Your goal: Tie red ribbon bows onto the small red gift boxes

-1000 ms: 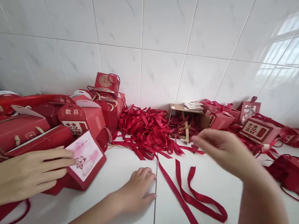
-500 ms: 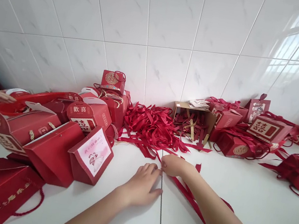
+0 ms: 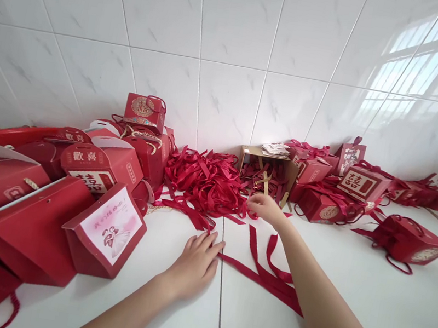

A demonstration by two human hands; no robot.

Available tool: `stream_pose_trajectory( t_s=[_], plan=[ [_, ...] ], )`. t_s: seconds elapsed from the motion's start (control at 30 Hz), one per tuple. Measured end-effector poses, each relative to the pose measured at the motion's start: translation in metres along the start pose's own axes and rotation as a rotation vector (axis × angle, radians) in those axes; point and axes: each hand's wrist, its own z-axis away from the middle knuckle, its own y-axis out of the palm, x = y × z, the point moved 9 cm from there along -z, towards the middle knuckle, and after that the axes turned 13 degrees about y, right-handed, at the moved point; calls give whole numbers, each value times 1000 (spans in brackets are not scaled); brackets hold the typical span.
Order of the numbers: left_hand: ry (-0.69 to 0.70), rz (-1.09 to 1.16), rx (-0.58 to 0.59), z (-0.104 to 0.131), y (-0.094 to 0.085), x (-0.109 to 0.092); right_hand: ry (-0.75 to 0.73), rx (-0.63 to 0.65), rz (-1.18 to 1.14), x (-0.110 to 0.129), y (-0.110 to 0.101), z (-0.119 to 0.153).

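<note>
My left hand (image 3: 200, 263) lies palm down on the white table, its fingers stretched out over the end of a strip of dark red ribbon. From under those fingers, loose ribbon strips (image 3: 262, 282) run right across the tabletop and pass below my right forearm. My right hand (image 3: 267, 210) is at the front right edge of a heap of red ribbons (image 3: 210, 182), fingers curled and closed on ribbon there. Part of its grip is hidden behind the hand. Just behind it stands an open cardboard box (image 3: 291, 178) holding ribbon pieces and gold strips.
On the left, red gift boxes (image 3: 28, 225) crowd together, one bearing a pink picture card (image 3: 111, 227). More red boxes with bows (image 3: 322, 205) are stacked at the right, and a single box (image 3: 412, 239) sits apart. A tiled wall (image 3: 229, 99) closes off the back.
My right hand has moved forward, away from my left hand, to the ribbon heap. The view has turned right, and the other person's hand at the left is out of sight.
</note>
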Motion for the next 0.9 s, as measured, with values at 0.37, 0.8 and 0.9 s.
stream_pose_trajectory(
  t_s=[0.37, 0.8, 0.9],
  plan=[
    [-12, 11, -90, 1, -2, 7, 418, -371, -6, -88, -22, -77],
    [-42, 15, -155, 3, 7, 17, 402, -279, -80, -103, -22, -90],
    [-98, 39, -186, 7, 8, 19, 382, -326, -96, -98, -31, -80]
  ],
)
